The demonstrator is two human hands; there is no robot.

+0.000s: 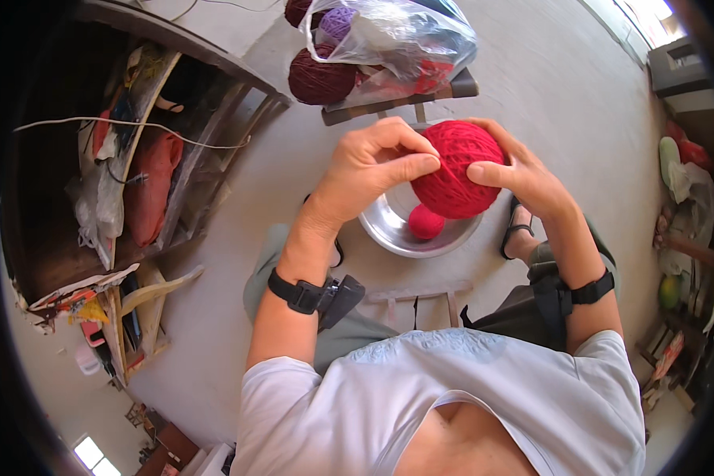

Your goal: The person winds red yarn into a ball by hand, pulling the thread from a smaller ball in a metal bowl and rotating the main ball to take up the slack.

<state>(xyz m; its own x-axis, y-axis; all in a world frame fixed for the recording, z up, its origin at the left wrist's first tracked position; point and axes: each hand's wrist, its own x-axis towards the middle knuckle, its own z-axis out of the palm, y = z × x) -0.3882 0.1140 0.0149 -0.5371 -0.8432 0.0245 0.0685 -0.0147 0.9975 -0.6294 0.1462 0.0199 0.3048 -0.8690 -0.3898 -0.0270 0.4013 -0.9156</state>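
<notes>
A large ball of red yarn (457, 178) is held up in front of me, above a metal basin. My right hand (523, 170) cups its right side, fingers behind and thumb on the front. At its left side, my left hand (381, 163) pinches thumb against forefinger, seemingly on a strand of the red yarn; the strand itself is hard to make out. Below, a smaller red yarn ball (426, 222) lies inside the shiny round basin (385, 230), which stands on the floor between my feet. The larger ball and my hands hide part of the basin.
Beyond the basin, a small stool (404, 105) bears a clear plastic bag (397, 47), a dark maroon yarn ball (322, 77) and a purple one (337, 24). A wooden cabinet (206, 151) with bags stands at left. Shelves with assorted goods line the right.
</notes>
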